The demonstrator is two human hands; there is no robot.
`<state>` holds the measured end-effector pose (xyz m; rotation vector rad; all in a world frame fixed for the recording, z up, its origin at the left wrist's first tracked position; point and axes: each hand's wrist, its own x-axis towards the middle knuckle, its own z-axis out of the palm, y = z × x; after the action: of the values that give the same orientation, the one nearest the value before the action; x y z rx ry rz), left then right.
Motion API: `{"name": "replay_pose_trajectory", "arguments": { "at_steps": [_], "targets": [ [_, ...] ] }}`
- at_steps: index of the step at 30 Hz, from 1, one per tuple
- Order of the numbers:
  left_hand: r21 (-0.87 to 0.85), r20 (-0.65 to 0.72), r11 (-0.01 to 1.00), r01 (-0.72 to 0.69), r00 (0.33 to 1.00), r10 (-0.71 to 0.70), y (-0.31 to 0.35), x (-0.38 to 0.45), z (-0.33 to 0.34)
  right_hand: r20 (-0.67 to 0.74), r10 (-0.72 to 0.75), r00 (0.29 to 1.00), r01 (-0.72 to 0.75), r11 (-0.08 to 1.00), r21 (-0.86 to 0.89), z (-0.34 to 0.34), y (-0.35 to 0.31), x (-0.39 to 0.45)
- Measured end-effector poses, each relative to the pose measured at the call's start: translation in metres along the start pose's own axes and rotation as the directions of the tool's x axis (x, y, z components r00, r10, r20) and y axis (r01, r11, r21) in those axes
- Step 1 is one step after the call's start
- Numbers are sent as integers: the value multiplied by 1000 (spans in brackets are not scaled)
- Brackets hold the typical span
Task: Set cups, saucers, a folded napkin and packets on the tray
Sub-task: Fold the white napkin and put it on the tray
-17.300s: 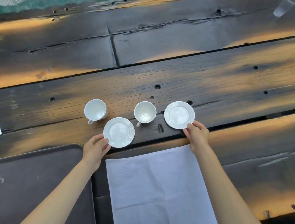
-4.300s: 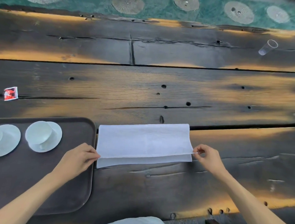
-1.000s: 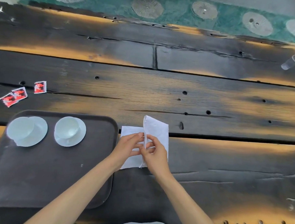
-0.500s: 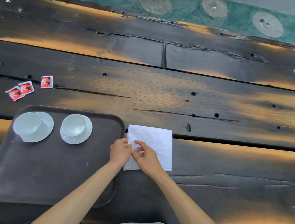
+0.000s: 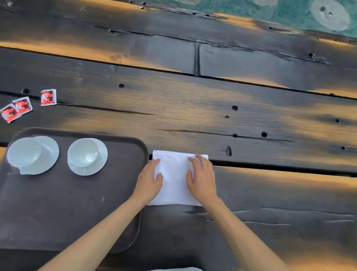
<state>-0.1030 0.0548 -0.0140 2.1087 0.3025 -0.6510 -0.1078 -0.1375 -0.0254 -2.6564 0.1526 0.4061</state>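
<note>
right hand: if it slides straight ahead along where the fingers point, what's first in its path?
The right hand lies flat on the folded napkin, fingers pointing away from the person. Straight ahead it would leave the napkin's far edge onto bare wooden table. The way looks free as far as the picture shows.

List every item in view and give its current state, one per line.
White folded napkin: flat on the table beside the tray, under both hands.
Left hand: presses the napkin.
Right hand: presses the napkin.
Two white cups on saucers: upright on the tray.
Dark rectangular tray: holds both cups.
Three red packets: on the table, off the tray.
</note>
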Motion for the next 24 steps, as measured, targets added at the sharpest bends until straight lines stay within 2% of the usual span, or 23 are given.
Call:
{"name": "replay_pose_trajectory", "arguments": {
  "at_steps": [3, 8, 18, 24],
  "targets": [
    [6, 2, 1000, -18, 1000, 18, 0, 5, 1, 8, 2, 1000, -1, 995, -102, -12, 15, 18],
    [58, 26, 997, -56, 998, 55, -3, 9, 4, -13, -6, 1000, 4, 994, -110, -24, 35, 35],
    [140, 39, 990, -7, 999, 2, -6, 9, 16, 43, 32, 999, -35, 997, 64, -18, 47, 52],
    [220, 63, 975, -21, 998, 7, -4, 10, 17, -10, 57, 998, -55, 995, 87, -13, 44, 46]
  ]
}}
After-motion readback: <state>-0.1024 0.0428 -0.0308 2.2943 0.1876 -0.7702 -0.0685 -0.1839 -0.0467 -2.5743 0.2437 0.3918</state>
